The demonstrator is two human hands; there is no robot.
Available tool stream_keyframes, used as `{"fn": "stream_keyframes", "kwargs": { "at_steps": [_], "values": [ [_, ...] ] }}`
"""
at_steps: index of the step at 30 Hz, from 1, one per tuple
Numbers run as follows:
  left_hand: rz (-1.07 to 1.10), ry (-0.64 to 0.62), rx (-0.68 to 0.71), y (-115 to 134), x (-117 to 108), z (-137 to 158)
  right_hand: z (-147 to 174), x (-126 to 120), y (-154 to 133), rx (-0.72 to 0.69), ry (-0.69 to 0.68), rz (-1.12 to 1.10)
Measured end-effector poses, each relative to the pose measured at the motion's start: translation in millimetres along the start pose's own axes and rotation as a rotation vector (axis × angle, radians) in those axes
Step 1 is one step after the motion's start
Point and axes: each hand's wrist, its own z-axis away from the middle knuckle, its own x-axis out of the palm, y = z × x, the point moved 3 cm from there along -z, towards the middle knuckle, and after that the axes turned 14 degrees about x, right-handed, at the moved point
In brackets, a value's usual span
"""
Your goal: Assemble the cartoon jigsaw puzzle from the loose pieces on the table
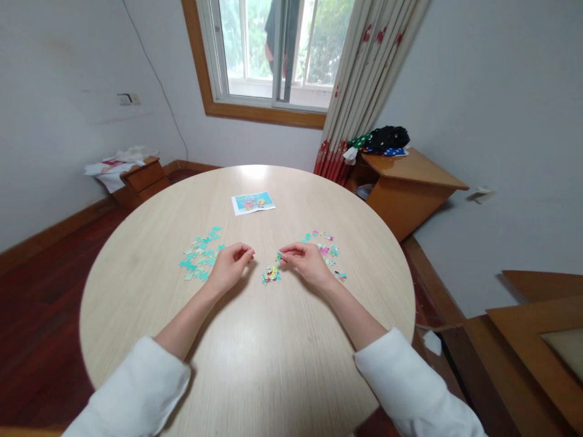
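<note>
My right hand (303, 261) pinches a small teal-and-yellow jigsaw piece (279, 257) between thumb and fingertips. Just below that piece, a small joined cluster of jigsaw pieces (271, 274) lies on the table, showing a yellow cartoon face. On the other side of the cluster, my left hand (231, 262) hovers with its fingers curled and the tips drawn together; no piece shows in them. Loose teal and pale jigsaw pieces (198, 258) are spread beside my left hand. More pieces, pink, teal and yellow (324, 249), lie behind and beside my right hand, partly covered by it.
The round wooden table (246, 364) carries a printed reference picture (253, 203) toward its far side. Beyond it are a window, a curtain (359, 73), and a wooden cabinet (410, 173) with cloths on top. A small drawer unit (144, 177) stands at the left wall.
</note>
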Motion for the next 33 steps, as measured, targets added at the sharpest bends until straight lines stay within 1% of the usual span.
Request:
{"fn": "stream_keyframes", "kwargs": {
  "at_steps": [3, 5, 7, 12, 18, 22, 33],
  "values": [
    [0.113, -0.117, -0.009, 5, 11, 4, 2, 7, 1, 0.036, -0.027, -0.082],
    [0.197, -0.158, -0.028, 7, 17, 7, 3, 9, 1, 0.033, -0.031, -0.101],
    [0.267, -0.169, -0.034, 7, 22, 10, 3, 10, 1, 0.029, -0.036, -0.105],
    [0.337, -0.138, -0.035, 10, 27, 12, 6, 14, 2, 0.051, -0.049, -0.109],
    [0.318, -0.072, -0.038, 11, 22, 10, 10, 17, 2, 0.12, -0.084, -0.131],
    [0.285, -0.023, -0.047, 8, 18, 9, 11, 20, 1, 0.141, -0.115, -0.136],
    [0.253, -0.037, -0.047, 2, 19, 10, 9, 19, 5, 0.111, -0.144, -0.144]
  ]
}}
